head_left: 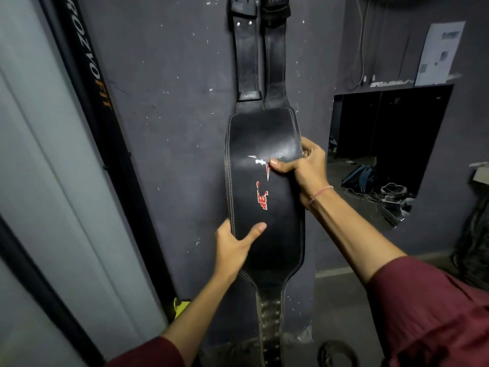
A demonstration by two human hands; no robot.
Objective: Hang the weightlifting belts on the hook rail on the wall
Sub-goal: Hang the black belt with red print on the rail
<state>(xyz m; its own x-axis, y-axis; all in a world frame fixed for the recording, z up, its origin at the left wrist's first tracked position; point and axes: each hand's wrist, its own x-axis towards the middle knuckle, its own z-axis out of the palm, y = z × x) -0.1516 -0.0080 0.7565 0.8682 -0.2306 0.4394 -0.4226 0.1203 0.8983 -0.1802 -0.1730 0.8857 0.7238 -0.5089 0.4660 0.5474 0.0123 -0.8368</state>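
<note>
A black leather weightlifting belt [254, 144] with a red and white logo hangs flat against the dark wall. Its narrow strap runs up to the top edge of the view. A second black belt strap [275, 62] hangs beside it on the right, partly behind the wide pad. The hook rail itself is out of frame above. My right hand [299, 165] grips the pad's right edge, thumb across the front. My left hand [235, 245] holds the lower left edge, thumb on the front. The belt's studded tail [270, 324] hangs down below.
A black machine upright with orange lettering [90, 75] slants down the left side, next to a pale panel. An opening in the wall [391, 144] on the right shows a bag and cables on the floor. A dark ring [336, 353] lies on the floor below.
</note>
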